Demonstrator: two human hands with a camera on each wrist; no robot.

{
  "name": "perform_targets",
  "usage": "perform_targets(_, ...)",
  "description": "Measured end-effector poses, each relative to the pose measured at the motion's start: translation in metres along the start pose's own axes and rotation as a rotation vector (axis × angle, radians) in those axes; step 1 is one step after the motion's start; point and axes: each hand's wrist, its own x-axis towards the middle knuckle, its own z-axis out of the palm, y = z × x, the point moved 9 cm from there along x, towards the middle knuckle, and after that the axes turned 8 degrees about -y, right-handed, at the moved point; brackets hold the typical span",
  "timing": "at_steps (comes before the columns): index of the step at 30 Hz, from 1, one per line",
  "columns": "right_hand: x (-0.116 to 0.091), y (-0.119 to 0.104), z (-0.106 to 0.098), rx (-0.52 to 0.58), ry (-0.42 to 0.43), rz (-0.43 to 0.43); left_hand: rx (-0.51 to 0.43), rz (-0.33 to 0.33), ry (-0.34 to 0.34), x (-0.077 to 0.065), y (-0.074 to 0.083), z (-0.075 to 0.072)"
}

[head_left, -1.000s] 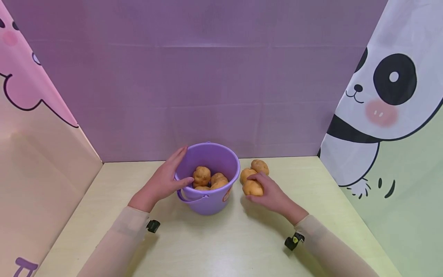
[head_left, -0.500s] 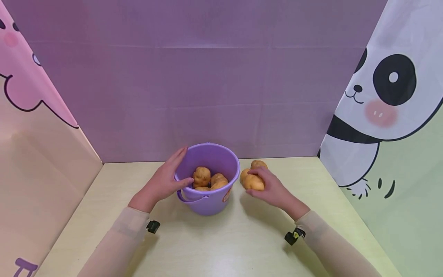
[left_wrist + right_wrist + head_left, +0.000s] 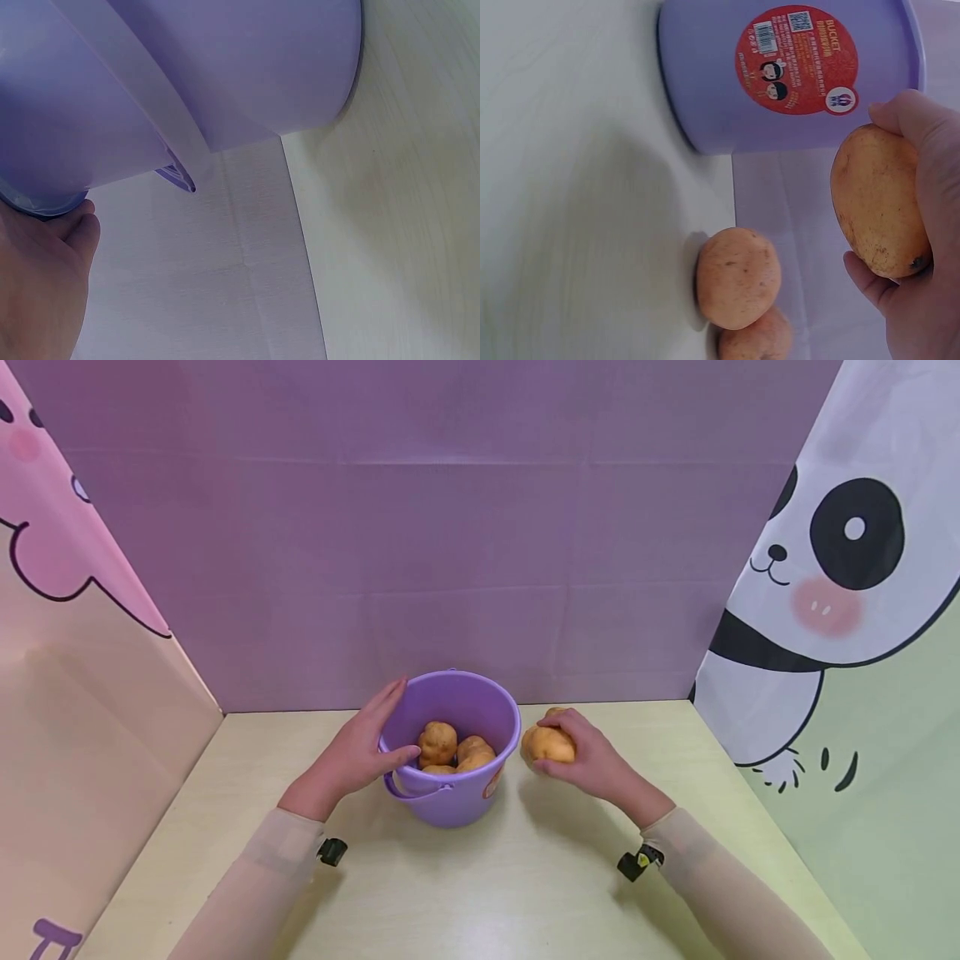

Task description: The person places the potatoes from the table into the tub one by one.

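Note:
A purple bucket (image 3: 450,806) stands on the table with several potatoes (image 3: 437,743) inside. My left hand (image 3: 352,760) holds its rim at the left, thumb across the rim. In the left wrist view, this hand (image 3: 37,285) is at the rim beside the bucket's wall (image 3: 255,67). To the right of the bucket, my right hand (image 3: 596,764) grips a potato (image 3: 553,745) between thumb and fingers, raised off the table. Two more potatoes lie behind it, mostly hidden from the head; the right wrist view shows the nearer potato (image 3: 737,277) and the other potato (image 3: 757,337) touching.
The pale wooden table (image 3: 480,893) backs onto a purple wall cloth (image 3: 465,527). A panda-print panel (image 3: 855,610) rises on the right, a pink cartoon panel (image 3: 60,543) on the left. The bucket's handle (image 3: 420,793) hangs down at its front left side.
My right hand has lifted the potato and moved it slightly farther back, covering more of the potatoes behind. The left hand and bucket stay where they were.

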Motion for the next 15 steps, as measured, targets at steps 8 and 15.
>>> perform_targets(8, 0.002, -0.001, -0.008, -0.002, 0.0, 0.041, -0.004, -0.005, 0.0, 0.0, 0.001, 0.0)
perform_targets(15, 0.004, -0.005, -0.016, -0.009, 0.013, 0.03, 0.001, 0.0, 0.004, -0.001, 0.001, 0.0)
